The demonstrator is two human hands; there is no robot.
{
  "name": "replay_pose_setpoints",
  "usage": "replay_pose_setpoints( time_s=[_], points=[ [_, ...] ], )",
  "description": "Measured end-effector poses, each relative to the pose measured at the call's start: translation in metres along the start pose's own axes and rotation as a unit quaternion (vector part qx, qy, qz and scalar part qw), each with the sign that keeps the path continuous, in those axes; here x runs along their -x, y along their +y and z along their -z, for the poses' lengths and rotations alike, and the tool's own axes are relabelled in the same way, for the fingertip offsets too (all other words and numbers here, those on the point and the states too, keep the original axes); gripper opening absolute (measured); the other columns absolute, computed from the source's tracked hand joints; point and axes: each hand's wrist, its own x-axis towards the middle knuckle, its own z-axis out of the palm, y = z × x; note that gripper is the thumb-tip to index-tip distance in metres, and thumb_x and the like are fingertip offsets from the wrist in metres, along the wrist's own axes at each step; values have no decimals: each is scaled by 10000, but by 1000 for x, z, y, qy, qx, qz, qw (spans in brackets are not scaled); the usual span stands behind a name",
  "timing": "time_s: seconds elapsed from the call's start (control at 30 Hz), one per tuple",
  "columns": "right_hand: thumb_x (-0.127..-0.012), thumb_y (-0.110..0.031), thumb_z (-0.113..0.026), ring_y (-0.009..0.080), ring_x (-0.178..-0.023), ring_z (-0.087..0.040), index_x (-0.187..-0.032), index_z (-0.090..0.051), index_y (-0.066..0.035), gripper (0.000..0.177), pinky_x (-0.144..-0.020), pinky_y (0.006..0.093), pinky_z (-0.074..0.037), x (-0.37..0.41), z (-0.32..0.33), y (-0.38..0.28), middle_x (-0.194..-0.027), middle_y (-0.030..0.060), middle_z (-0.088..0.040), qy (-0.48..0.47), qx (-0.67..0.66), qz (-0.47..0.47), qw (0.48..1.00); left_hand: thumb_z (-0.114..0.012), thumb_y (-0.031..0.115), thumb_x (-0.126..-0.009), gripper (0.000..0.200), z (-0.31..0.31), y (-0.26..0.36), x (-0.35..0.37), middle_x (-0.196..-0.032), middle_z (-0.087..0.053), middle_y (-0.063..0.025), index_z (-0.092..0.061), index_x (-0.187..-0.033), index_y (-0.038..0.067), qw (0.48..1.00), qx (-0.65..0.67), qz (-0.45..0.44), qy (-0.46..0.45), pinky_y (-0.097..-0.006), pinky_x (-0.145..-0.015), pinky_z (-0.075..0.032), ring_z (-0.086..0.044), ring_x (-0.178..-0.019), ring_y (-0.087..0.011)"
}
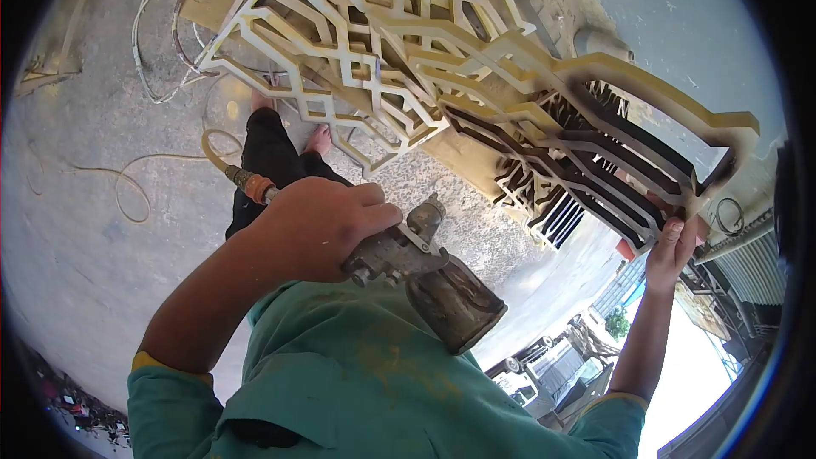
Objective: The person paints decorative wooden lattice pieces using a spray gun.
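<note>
My left hand (323, 229) is closed around the handle of a metal spray gun (391, 253). A stained cup (456, 302) hangs from the gun, and a hose with an orange-brown connector (255, 186) runs into its handle end. At the far right, my right hand (670, 248) grips the end of a geometric lattice panel (629, 81). This panel is cream-yellow, with dark brown across its bars near my right hand. Other cream lattice panels (327, 51) lie stacked beyond it. Part of my right hand's grip is hidden behind the bars.
The panels rest over a brown board (463, 157). A pale hose (136, 174) loops across the concrete floor (110, 229), and more tubing lies at upper left. My bare foot (319, 140) stands near the stack. A truck (531, 378) is outside at lower right.
</note>
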Motion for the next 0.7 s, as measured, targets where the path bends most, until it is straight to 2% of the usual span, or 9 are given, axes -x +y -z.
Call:
replay_pose_setpoints(
  time_s=[0.13, 0.2, 0.23, 0.33, 0.37, 0.47, 0.5, 0.6, 0.7],
  points=[
    [-1061, -378, -380, 283, -1144, -580, -1435, -355, 64, 579, -970, 401, -474, 13, 14, 0, -1318, 185, -506, 11, 45, 36, 998, -820, 240, -569, 622, -7, 3, 5, -1026, -625, -52, -623, -1149, 132, 1000, -8, -2, 8, -413, -725, -507, -651, -870, -304],
    [-1032, -476, -405, 253, -1190, -555, -1428, -380, 81, 684, -1022, 361, -414, 22, 23, -4, -1312, 202, -551, 36, 53, 16, 998, -817, 238, -570, 623, -8, 9, 4, -1024, -626, -53, -624, -1152, 128, 1000, -21, -10, 15, -413, -727, -510, -652, -870, -306],
    [-1026, -484, -415, 257, -1229, -534, -1428, -379, 81, 695, -1045, 355, -396, 31, 38, 2, -1342, 207, -537, 21, 89, 16, 996, -814, 239, -572, 621, -8, 12, 2, -1027, -628, -54, -625, -1154, 126, 1000, -19, -14, 18, -413, -728, -511, -652, -874, -305],
    [-1026, -482, -421, 244, -1178, -555, -1421, -393, 73, 682, -1015, 356, -416, 56, 52, 11, -1312, 188, -551, 61, 112, -14, 992, -806, 244, -579, 617, -9, 22, -9, -1038, -634, -56, -630, -1158, 120, 1000, -16, -17, 12, -412, -736, -514, -655, -886, -304],
    [-1059, -374, -402, 216, -1113, -560, -1398, -412, 79, 565, -1003, 334, -403, 66, 49, 10, -1215, 147, -558, 74, 69, -30, 994, -804, 247, -582, 615, -9, 26, -14, -1043, -636, -57, -632, -1159, 119, 1000, -18, -12, -1, -412, -741, -515, -655, -891, -303],
    [-1057, -376, -419, 189, -1060, -575, -1340, -457, 64, 525, -946, 328, -437, 105, 43, 17, -1187, 126, -580, 100, 8, -163, 981, -800, 253, -592, 606, -20, 33, -28, -1052, -640, -57, -635, -1159, 116, 1000, -15, -17, -11, -414, -741, -521, -659, -887, -301],
    [-1058, -355, -429, 167, -1007, -575, -1299, -486, 45, 471, -906, 327, -455, 121, 31, 23, -1174, 110, -590, 149, -52, -189, 969, -799, 254, -595, 603, -25, 34, -33, -1054, -641, -57, -636, -1159, 116, 1000, -14, -21, -10, -415, -738, -523, -660, -883, -300],
    [-1058, -372, -423, 167, -964, -585, -1308, -485, 59, 502, -863, 321, -460, 167, 3, 24, -1181, 138, -596, 206, -46, -267, 940, -802, 263, -604, 605, -40, 37, -48, -1047, -641, -49, -632, -1167, 121, 999, -26, -31, -36, -417, -712, -528, -666, -863, -298],
    [-1063, -342, -421, 169, -927, -598, -1314, -477, 70, 486, -845, 323, -471, 204, -21, 32, -1173, 131, -594, 224, -54, -284, 931, -801, 273, -615, 595, -57, 36, -63, -1043, -641, -41, -633, -1168, 132, 997, -38, -34, -63, -413, -687, -529, -668, -843, -290]
  ],
)
